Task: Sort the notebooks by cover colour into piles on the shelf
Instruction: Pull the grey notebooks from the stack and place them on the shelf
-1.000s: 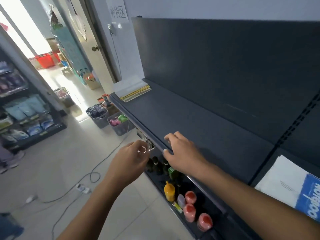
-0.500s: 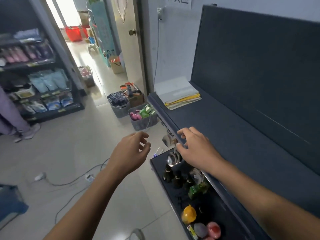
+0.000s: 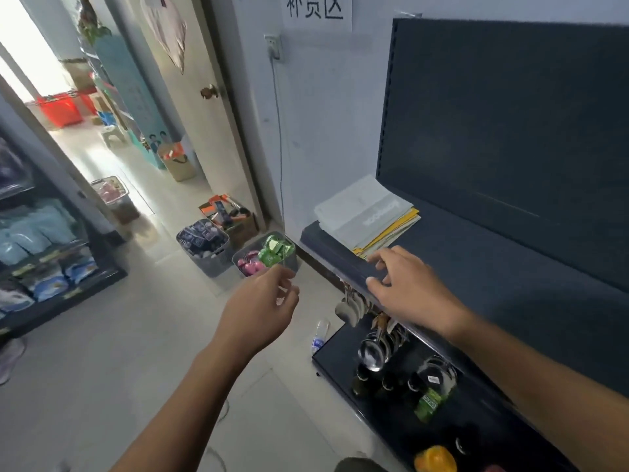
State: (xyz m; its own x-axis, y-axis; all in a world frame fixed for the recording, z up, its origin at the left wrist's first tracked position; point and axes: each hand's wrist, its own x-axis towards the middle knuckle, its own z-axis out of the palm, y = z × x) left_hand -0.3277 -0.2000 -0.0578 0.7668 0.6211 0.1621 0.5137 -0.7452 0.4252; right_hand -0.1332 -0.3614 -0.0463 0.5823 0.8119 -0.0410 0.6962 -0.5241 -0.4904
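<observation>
A stack of notebooks (image 3: 366, 214) lies at the left end of the dark shelf (image 3: 510, 277); the top covers are white, with yellow edges showing beneath. My right hand (image 3: 405, 286) hovers over the shelf's front edge just short of the stack, fingers spread and holding nothing. Over the floor to the left of the shelf, my left hand (image 3: 262, 308) hangs in the air with loosely curled fingers, empty.
Below the shelf a lower tier (image 3: 391, 386) carries bottles, metal ladles and a yellow item. Grey baskets (image 3: 265, 255) of goods and a cardboard box (image 3: 231, 218) stand on the floor by the door. Another rack (image 3: 44, 253) stands at the left.
The view has swung left along the shelf, bringing the notebook stack closer. Both hands have moved left with it, and the right hand now reaches near the stack.
</observation>
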